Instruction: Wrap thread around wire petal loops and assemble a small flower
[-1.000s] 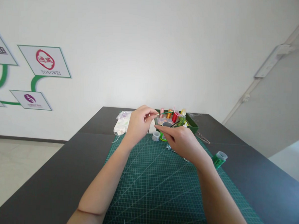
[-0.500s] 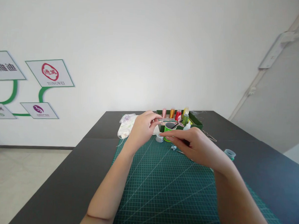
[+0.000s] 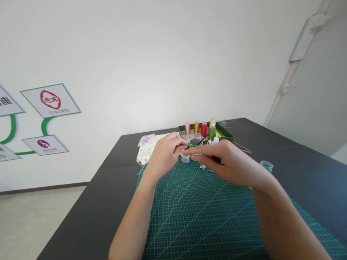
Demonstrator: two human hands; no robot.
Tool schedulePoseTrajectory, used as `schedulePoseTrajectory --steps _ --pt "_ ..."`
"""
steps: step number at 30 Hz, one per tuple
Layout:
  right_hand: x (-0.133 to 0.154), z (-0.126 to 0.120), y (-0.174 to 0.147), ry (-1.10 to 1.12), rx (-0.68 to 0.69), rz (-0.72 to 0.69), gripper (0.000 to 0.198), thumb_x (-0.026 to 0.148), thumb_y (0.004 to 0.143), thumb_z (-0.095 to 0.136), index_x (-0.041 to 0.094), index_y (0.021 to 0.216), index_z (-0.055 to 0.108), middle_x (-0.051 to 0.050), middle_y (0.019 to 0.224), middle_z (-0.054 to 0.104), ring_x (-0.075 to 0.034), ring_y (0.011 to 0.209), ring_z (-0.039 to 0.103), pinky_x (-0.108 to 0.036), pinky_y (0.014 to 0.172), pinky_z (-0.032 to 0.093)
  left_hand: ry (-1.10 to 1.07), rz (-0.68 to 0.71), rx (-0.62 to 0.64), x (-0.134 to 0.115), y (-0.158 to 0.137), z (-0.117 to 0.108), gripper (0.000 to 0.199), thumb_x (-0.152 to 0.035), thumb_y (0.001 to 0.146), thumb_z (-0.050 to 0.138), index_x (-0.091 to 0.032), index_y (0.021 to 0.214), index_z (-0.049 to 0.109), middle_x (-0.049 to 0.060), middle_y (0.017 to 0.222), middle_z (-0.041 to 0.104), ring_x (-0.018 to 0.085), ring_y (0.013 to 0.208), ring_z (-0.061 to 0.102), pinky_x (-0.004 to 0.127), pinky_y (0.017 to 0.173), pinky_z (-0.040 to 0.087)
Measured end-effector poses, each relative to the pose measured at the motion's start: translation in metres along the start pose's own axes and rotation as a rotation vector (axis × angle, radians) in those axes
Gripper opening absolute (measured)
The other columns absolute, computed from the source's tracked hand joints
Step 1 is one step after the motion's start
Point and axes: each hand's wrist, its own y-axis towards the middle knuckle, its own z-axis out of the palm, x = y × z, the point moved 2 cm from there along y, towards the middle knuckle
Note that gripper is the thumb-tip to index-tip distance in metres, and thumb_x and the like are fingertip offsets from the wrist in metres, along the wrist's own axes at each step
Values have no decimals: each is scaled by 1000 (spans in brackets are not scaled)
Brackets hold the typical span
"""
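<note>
Pinched between thumb and forefinger, my left hand (image 3: 164, 152) grips one end of a thin green strand (image 3: 193, 154), and my right hand (image 3: 226, 162) closes on the other end, fingertips curled in tight. Whether it is wire or thread I cannot tell; it is too fine and partly hidden by my knuckles. It hangs above the far end of the green cutting mat (image 3: 198, 222), just in front of me at twelve o'clock.

Both grips are small, fingertip-only holds, so I judge the strand could slip free if I pull the hands apart too hard, or kink if I twist unevenly.

Right under my fingers at twelve o'clock stand a small clear cup (image 3: 185, 157) and a green spool (image 3: 194, 143); a careless dip of either hand could knock them over. Beyond them a green tray (image 3: 226, 135) holds upright thread spools (image 3: 203, 129), easy to topple with a forward reach. At two o'clock a capped green jar (image 3: 266, 165) stands on the bench (image 3: 82, 214), near my right forearm, and a sweep outward might send it rolling. At eleven o'clock a plastic bag (image 3: 146, 148) lies just beside my left hand.
</note>
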Motion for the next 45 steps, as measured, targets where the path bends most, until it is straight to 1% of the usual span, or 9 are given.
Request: schedulePoseTrajectory --steps 4,10,12,17,27,35,39,42,45 --pt "0 -7 -3 38 -41 -31 34 25 105 52 20 126 77 8 51 44 -7 45 24 -24 47 21 21 19 34 -3 0 1 22 -6 96 58 -19 89 74 2 87 68 14 78 60 27 69 44" --pt "-8 -18 -6 28 -145 9 34 32 105 53 21 124 78 2 61 61 -8 47 26 -26 46 21 -11 35 53 -6 0 4 16 -12 97 62 -19 87 73 2 86 68 14 75 59 27 68 43" --pt "-12 -21 -7 17 -164 36 34 34 105 53 21 124 78 3 58 57 -8 47 24 -27 45 19 -40 42 64 -7 0 5 16 -12 97 63 -20 89 74 1 87 69 13 73 59 27 68 43" --pt "-22 -26 -8 2 -185 117 35 38 104 53 22 122 79 6 50 40 -9 46 21 -27 45 17 -98 53 95 -10 -1 5 16 -12 97 62 -21 90 74 1 88 70 13 73 58 27 69 45" --pt "-39 -29 -5 30 -259 172 32 37 101 56 23 117 80 5 52 43 -10 48 25 -29 47 17 -112 62 150 -15 -1 6 18 -10 97 60 -19 89 74 3 89 71 15 78 62 29 72 48" --pt "-31 -30 -7 49 -273 163 33 36 102 55 23 120 79 4 53 47 -10 47 27 -30 47 18 -102 36 130 -12 0 3 17 -15 98 61 -20 89 74 3 87 72 15 77 62 29 72 49" --pt "-29 -32 -7 50 -268 174 36 37 102 54 22 124 78 1 61 57 -11 48 32 -30 47 21 -116 43 146 -12 0 3 17 -15 97 61 -21 88 75 2 85 71 14 75 62 29 71 49" --pt "-34 -33 -6 49 -263 193 38 39 102 53 21 124 78 -1 65 61 -11 49 35 -29 46 22 -137 49 155 -13 0 2 17 -14 96 61 -21 88 74 2 85 72 15 75 62 29 71 49" --pt "-46 -31 -3 49 -245 220 38 37 102 53 21 125 77 1 62 59 -10 48 32 -28 47 21 -140 44 147 -15 0 2 16 -15 96 62 -21 87 74 2 86 72 15 75 62 29 71 49"
